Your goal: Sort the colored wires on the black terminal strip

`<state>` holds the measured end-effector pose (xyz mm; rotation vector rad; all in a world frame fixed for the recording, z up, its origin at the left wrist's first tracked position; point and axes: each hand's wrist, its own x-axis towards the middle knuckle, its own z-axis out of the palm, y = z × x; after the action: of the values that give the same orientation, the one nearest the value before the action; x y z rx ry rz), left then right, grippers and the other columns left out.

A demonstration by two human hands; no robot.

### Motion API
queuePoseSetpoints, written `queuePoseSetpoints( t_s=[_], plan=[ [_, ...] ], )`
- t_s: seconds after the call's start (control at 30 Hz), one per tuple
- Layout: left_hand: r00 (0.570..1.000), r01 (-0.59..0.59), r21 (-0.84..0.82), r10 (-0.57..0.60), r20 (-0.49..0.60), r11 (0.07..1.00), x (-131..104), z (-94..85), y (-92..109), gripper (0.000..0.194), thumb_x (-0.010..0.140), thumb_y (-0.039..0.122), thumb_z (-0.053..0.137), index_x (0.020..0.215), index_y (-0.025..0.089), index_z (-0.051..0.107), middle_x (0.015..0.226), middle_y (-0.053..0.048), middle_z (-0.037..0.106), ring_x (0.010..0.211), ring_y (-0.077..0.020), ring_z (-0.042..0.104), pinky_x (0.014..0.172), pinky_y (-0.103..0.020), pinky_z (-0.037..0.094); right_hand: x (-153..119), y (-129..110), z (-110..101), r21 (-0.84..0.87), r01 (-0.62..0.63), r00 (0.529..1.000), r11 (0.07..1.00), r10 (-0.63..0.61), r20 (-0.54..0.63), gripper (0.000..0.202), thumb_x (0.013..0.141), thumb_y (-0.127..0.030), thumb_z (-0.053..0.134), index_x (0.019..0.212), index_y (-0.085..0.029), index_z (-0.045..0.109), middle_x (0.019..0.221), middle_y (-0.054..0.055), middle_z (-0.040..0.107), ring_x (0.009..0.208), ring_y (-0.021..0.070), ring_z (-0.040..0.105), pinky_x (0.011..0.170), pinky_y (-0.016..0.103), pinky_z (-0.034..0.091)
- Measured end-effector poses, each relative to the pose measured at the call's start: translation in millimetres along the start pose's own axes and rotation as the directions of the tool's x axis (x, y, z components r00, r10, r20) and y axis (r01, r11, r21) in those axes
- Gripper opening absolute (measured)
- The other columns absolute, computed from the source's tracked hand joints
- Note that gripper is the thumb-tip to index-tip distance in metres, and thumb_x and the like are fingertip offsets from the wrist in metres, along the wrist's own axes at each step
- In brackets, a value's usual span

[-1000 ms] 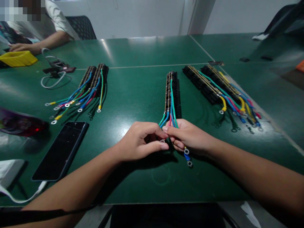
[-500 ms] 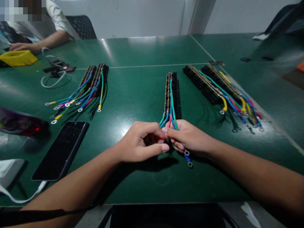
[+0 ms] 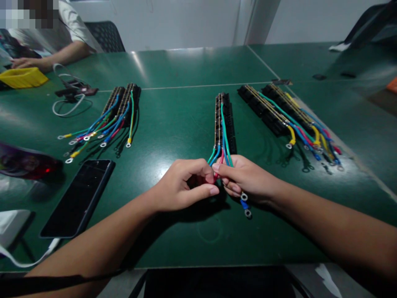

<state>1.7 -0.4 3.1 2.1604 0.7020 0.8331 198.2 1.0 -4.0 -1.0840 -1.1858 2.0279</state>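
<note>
In front of me on the green table lies a long black terminal block (image 3: 228, 120) with green, blue and red wires running toward me. My right hand (image 3: 243, 178) is closed round these wires. Two ring terminals (image 3: 244, 197) stick out below its fingers, one with a blue sleeve. My left hand (image 3: 186, 184) curls its thumb and index finger about the end of the red wire (image 3: 216, 175), right beside the right fingertips. The tip of that wire is mostly hidden by the fingers.
Two similar wired blocks (image 3: 124, 103) lie to the left and two more (image 3: 273, 107) to the right. A phone (image 3: 79, 198), a white charger (image 3: 12, 225) and a bottle with dark red liquid (image 3: 27, 161) are at the left. Across the table a person's arm (image 3: 65, 56) rests near a yellow container (image 3: 23, 77).
Both hands stay at the wires. The left fingertips have shifted slightly on the red wire, and its metal end no longer shows between them. The camera view has moved a little.
</note>
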Motion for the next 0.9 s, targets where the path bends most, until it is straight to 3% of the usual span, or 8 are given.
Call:
queuePoseSetpoints(
  t_s=[0.33, 0.9],
  plan=[
    [0.997, 0.007, 0.057, -0.012, 0.078, 0.998, 2.0, 1.9, -1.9, 0.02, 0.085, 0.027, 0.069, 0.077, 0.013, 0.057, 0.07, 0.002, 0.059, 0.064, -0.0076, 0.051, 0.061, -0.019, 0.038, 0.4, -1.8, 0.6, 0.043, -0.008, 0.999, 0.999, 0.009, -0.035, 0.029, 0.078, -0.029, 0.073, 0.066, -0.015, 0.051, 0.043, -0.01, 0.042, 0.029, 0.0008, 0.031, 0.03, 0.013, 0.029],
    [0.994, 0.015, 0.064, -0.022, 0.103, 0.998, 3.3, 1.6, -0.5, 0.02, 0.086, 0.029, 0.067, 0.078, 0.014, 0.057, 0.071, 0.001, 0.06, 0.065, -0.0087, 0.052, 0.062, -0.02, 0.039, 0.4, -2.5, 0.4, 0.056, -0.005, 1.0, 0.998, 0.007, -0.03, 0.031, 0.078, -0.03, 0.074, 0.064, -0.016, 0.049, 0.042, -0.01, 0.042, 0.028, 0.0012, 0.031, 0.029, 0.013, 0.028]
  ],
)
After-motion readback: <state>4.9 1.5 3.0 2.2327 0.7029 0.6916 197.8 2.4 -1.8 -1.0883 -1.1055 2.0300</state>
